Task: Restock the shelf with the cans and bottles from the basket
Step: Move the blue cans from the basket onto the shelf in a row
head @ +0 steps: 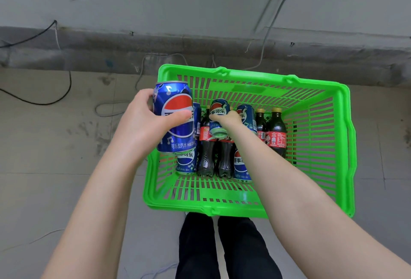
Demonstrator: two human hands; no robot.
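The left hand (142, 123) is gripping a blue cola can (174, 118) around its side, the thumb lying across the logo; it is holding this can upright above the left edge of the green basket (342, 145), clear of the things inside; the right hand (226, 118) is reaching down into the basket and is closing its fingers on a second blue can (219, 116), which is tilting with its bottom toward the camera; under and around the right hand dark cola bottles with red labels (206, 152) are lying on the basket floor, and two more bottles with yellow caps (275, 129) are lying just to the right of that hand; other blue cans (186, 163) are lying below the left hand and beside the right wrist; the basket is resting on the grey floor (55, 145), in front of the person's dark trousers (222, 249); beyond both hands some cables (44, 101) are trailing along the wall; the shelf is not in view.
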